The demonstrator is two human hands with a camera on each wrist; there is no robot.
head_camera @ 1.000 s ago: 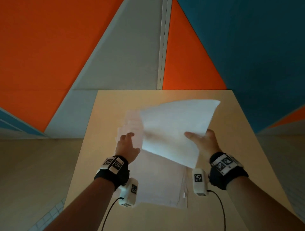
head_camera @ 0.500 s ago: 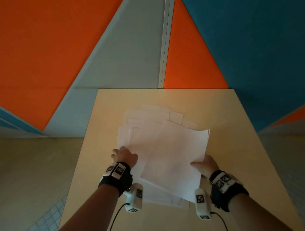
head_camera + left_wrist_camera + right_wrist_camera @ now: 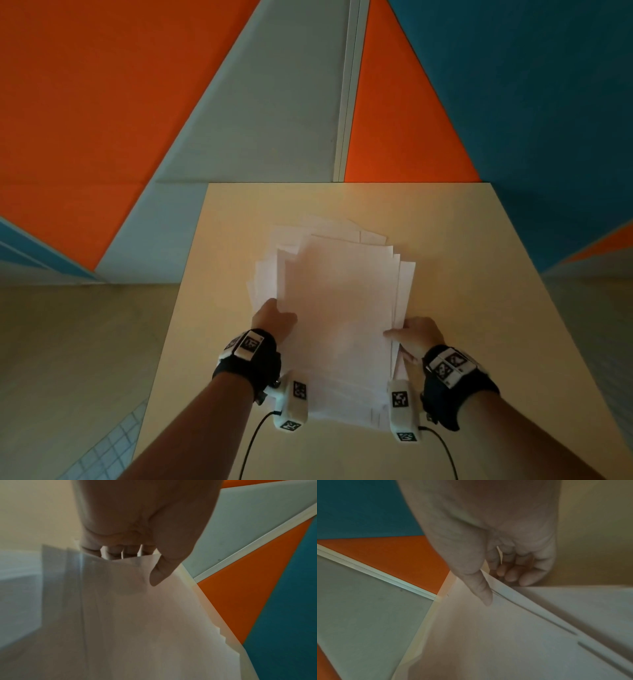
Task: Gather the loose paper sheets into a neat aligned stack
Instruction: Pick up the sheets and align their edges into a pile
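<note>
Fingers [image 3: 118, 550] of the left hand [image 3: 274, 320] were tucked under the left edge of the paper sheets [image 3: 337, 308], its thumb lying on top, so that hand pinched the pile. On the opposite side the right hand [image 3: 416, 337] did the same: thumb flat on the top sheet, curled fingers [image 3: 513, 573] beneath the right edge.

On the table [image 3: 479, 274] the pile filled the centre of the head view, its long axis running from the lower middle of the frame toward the upper middle, away from the person. Both hands held it near its lower end, one at each long side, about equally close. Toward the top of the frame the corners were fanned and stepped, so the sheets looked gathered but not squared. Squaring would probably turn on pressing inward from both sides.
</note>
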